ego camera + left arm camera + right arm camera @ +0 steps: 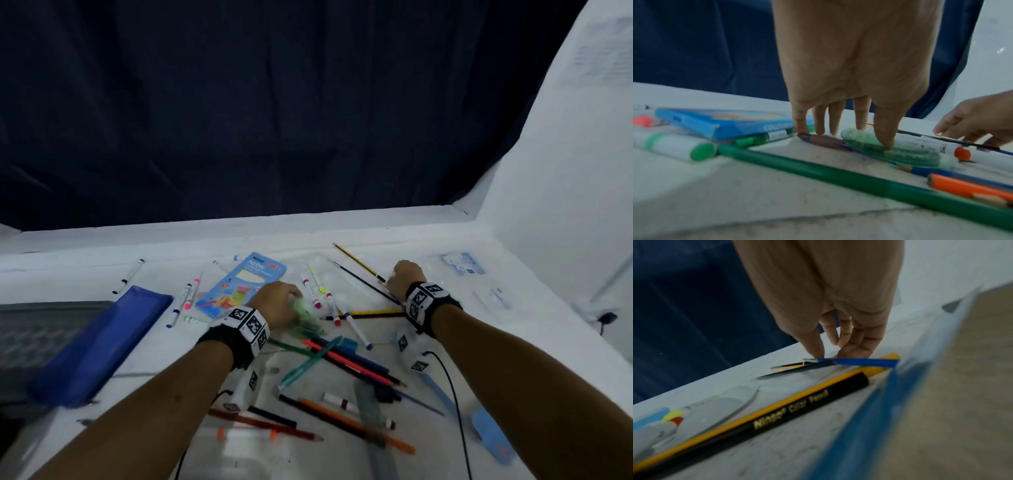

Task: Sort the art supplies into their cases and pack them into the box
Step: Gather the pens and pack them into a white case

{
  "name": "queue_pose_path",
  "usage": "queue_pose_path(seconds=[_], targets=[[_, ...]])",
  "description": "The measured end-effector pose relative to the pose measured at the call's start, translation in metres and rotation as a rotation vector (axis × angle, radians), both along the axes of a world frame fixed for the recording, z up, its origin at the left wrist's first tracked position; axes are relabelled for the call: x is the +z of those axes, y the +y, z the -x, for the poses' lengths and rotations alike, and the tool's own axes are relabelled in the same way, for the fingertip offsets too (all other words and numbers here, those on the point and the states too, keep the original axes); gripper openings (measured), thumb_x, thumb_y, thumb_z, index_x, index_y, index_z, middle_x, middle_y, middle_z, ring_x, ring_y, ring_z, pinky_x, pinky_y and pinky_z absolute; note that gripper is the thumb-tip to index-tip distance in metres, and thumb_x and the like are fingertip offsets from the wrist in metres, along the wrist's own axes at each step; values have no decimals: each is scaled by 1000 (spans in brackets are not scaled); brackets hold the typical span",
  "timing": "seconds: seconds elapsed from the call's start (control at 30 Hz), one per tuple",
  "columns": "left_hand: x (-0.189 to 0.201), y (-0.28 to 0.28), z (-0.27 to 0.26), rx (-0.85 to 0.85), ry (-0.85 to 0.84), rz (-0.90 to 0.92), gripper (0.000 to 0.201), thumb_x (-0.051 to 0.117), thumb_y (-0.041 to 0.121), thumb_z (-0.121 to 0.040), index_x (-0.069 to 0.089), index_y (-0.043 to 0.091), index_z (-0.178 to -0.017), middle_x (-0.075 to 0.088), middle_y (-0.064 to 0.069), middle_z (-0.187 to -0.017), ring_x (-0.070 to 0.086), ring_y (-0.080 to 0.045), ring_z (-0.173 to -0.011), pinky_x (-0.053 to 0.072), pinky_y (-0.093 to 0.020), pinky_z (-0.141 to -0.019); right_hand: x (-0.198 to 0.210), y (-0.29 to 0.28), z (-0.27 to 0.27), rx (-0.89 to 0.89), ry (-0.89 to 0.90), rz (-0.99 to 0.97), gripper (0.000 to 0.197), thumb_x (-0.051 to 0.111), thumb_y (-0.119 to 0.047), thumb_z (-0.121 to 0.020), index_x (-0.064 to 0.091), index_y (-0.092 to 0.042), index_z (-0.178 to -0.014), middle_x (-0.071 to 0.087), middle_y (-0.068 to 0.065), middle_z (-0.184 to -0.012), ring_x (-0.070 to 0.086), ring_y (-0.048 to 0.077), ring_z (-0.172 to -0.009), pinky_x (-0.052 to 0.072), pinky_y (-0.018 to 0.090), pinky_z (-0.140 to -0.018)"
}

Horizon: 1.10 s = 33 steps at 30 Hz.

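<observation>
Table (102,270), white cover: loose art supplies.
- Coloured-pencil box (241,284), blue, flat, far centre; long axis far-right to near-left; front reads "NEON", side "COLOUR…".
- Blue pouch (99,342), flat at left, parallel to the box.
- Black pencil (764,423) beside a yellow pencil (875,369), lying left-right by the right wrist; lettering blurred, perhaps "Color Pencil".
- Green pencil (838,175), slanting under the left wrist.
- Left hand (274,301): fingers spread downward, tips on a purple pencil (824,141), thumb pressing a clear green case (890,149).
- Right hand (406,277): fingertips (816,352) closing on a thin blue-handled brush (865,362) on the table.
</observation>
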<state>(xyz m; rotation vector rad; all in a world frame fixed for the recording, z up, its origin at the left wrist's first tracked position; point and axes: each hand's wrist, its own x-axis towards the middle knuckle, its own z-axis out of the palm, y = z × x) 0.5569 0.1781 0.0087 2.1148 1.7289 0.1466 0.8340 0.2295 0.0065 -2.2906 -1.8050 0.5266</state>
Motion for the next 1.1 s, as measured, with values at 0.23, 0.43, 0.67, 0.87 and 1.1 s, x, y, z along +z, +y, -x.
queue_pose_path(seconds=[0.23,0.43,0.67,0.87,1.1], targets=[[-18,12,-3,2,74,11,57,71,35,-84,52,27,-138,52,-3,-140,49,-25,-127,41,-34,-101,-7,23,-10,-73,15,133,43,59,-27,-93,53,4,-122,48,20,-131,52,37,-114,45,37,-90],[-15,14,-3,21,110,22,55,73,36,-84,52,32,-135,51,-4,-141,50,-27,-125,43,-33,-97,-7,20,-21,-43,217,116,31,73,-27,-83,50,-6,-77,52,11,-101,55,25,-105,49,37,-85],[-13,11,-3,1,136,11,54,70,37,-85,51,30,-135,52,-5,-140,51,-28,-124,43,-33,-95,7,-7,-37,-286,698,-156,26,72,0,-75,49,-7,-65,53,11,-72,62,32,-79,57,41,-73],[-9,3,-4,-17,136,6,54,67,37,-88,48,28,-138,49,-6,-143,49,-30,-125,42,-33,-97,25,-67,-25,-288,743,-440,23,67,-10,-78,62,-3,-100,59,9,-91,57,23,-81,51,35,-73],[23,-27,10,-12,43,-17,58,69,36,-86,48,22,-139,41,-7,-148,45,-28,-129,39,-32,-99,39,-165,15,-138,979,-441,14,60,-1,-88,71,1,-94,69,16,-92,64,27,-83,54,42,-74]])
